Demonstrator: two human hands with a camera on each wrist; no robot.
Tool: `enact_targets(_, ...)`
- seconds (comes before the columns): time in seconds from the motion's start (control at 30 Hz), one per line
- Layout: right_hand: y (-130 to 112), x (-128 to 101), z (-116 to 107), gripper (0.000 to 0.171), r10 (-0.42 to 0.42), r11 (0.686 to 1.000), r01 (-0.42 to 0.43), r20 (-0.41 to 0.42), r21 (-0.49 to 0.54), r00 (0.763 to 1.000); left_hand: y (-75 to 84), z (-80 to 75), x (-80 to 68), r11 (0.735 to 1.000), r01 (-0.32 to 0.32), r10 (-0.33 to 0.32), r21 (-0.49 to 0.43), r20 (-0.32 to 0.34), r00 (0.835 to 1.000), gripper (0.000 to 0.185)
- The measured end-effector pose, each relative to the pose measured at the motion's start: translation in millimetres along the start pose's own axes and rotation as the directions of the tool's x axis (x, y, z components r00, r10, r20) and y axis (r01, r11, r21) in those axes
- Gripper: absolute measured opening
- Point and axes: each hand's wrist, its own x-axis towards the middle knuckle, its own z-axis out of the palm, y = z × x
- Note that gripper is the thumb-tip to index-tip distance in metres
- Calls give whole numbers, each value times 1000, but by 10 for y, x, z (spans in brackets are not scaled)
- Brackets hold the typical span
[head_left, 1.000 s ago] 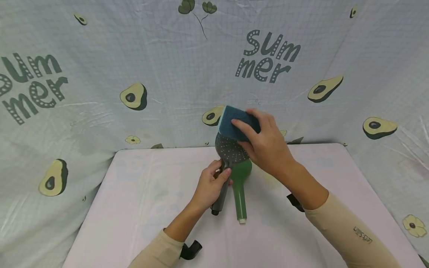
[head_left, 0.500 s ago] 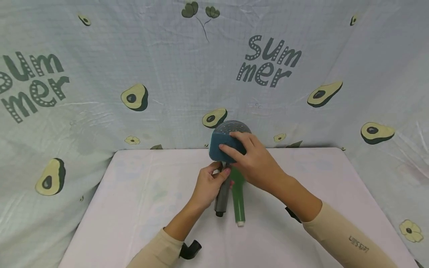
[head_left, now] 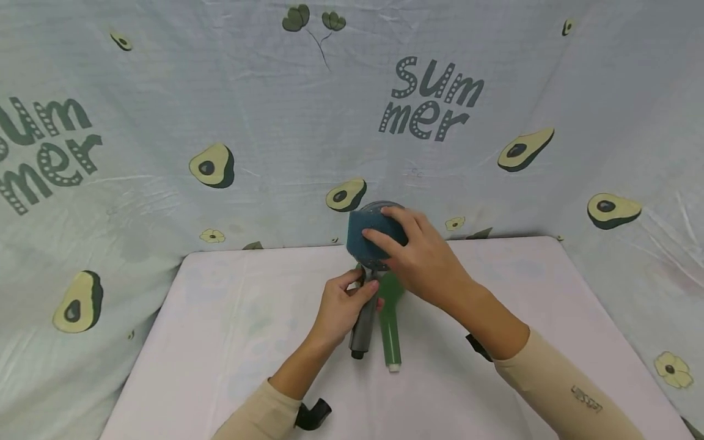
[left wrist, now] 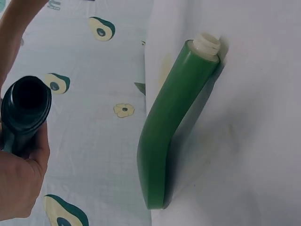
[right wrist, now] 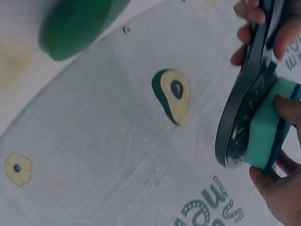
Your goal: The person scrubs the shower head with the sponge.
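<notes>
A pale cloth backdrop (head_left: 264, 110) hangs behind and to both sides, faintly gridded and creased. It is printed with halved avocados (head_left: 211, 165), small cream flowers (head_left: 669, 370), a green leaf sprig (head_left: 313, 21) near the top, and the word "Summer" (head_left: 429, 107) in dotted dark-green letters, repeated at the left edge. In front stands a worktop (head_left: 231, 318) covered with a white, slightly wrinkled sheet. The light is soft and even.

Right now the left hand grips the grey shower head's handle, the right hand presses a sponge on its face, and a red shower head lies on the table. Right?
Not quite: the shower head lying on the table is green, not red, as the left wrist view shows. The left hand does grip the grey shower head, and the right hand presses the sponge on its face.
</notes>
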Motion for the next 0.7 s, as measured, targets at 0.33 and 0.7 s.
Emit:
enact_targets(0.33, 172, 56, -132, 60, 147, 989, -147, -81, 8, 986, -8, 59, -35, 999, -28, 26, -43, -44, 999, 34)
enact_targets(0.7, -120, -255, 78, 64, 59, 998, -60, -50, -21, 997, 26, 60, -45, 996, -41, 32, -73, -124, 992, 35)
